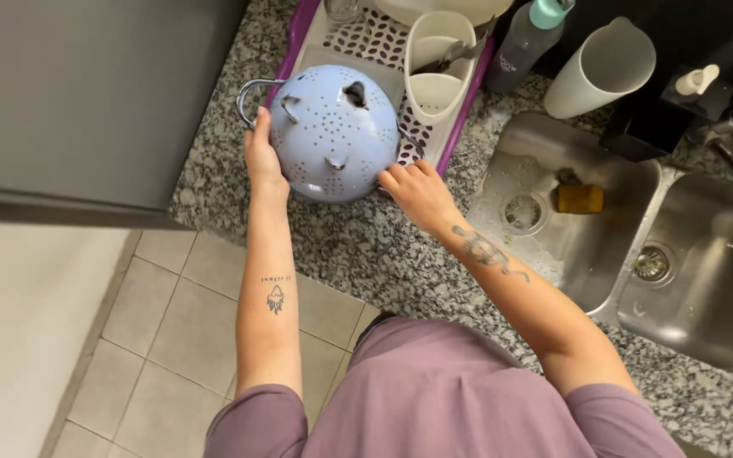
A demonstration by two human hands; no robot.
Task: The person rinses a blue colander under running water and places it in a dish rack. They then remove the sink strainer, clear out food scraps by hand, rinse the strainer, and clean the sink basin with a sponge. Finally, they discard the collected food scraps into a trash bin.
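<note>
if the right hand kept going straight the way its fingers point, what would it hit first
The right hand points up and left, fingertips already on the rim of the upturned pale blue colander. Going on, it would press into the colander's side first; the purple drying rack lies beyond, though depth is hard to judge.

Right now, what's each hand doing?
Left hand: closed on the upside-down light blue colander, by its left handle.
Right hand: gripping the colander's right rim.

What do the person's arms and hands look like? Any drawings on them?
Both arms are bare below short mauve sleeves. The left forearm has a small dark tattoo with tiny lettering above it. The right forearm has a longer, winding dark tattoo. The left hand and right hand wear no gloves.
</note>
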